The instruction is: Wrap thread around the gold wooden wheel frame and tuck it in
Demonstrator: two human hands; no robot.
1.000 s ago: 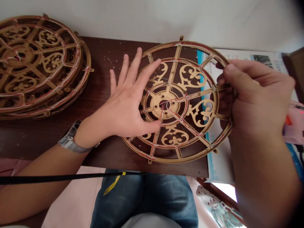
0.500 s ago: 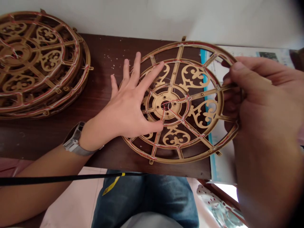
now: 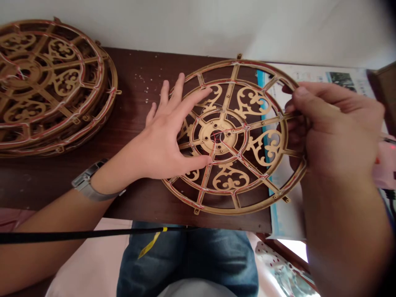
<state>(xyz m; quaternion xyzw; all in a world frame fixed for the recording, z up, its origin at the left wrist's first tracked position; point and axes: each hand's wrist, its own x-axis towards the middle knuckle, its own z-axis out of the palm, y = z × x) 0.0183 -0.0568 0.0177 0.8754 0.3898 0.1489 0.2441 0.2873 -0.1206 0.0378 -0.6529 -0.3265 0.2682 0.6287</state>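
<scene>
A round, gold-coloured openwork metal frame [image 3: 230, 93] with spokes, scroll ornaments and a central hub lies tilted over the dark table. Red and white wires [image 3: 235, 154] run along its rings and spokes and gather at the hub hole. My left hand [image 3: 163, 138] rests over the frame's left side, fingers spread, thumb near a lower-left spoke. At the right rim, my right hand [image 3: 337, 119] is closed, thumb on top and the other fingers partly hidden behind the frame.
A stack of similar wired frames [image 3: 62, 105] stands on the brown table [image 3: 136, 198] at the left. White-and-blue printed sheets [image 3: 309, 74] lie at the right, near a pink device [image 3: 385, 165]. A pale wall [image 3: 185, 24] runs behind, and a black strap [image 3: 77, 235] crosses the foreground.
My left hand has slid slightly left across the frame. My right hand and the rim it grips have shifted a little left, and the view has moved slightly.
</scene>
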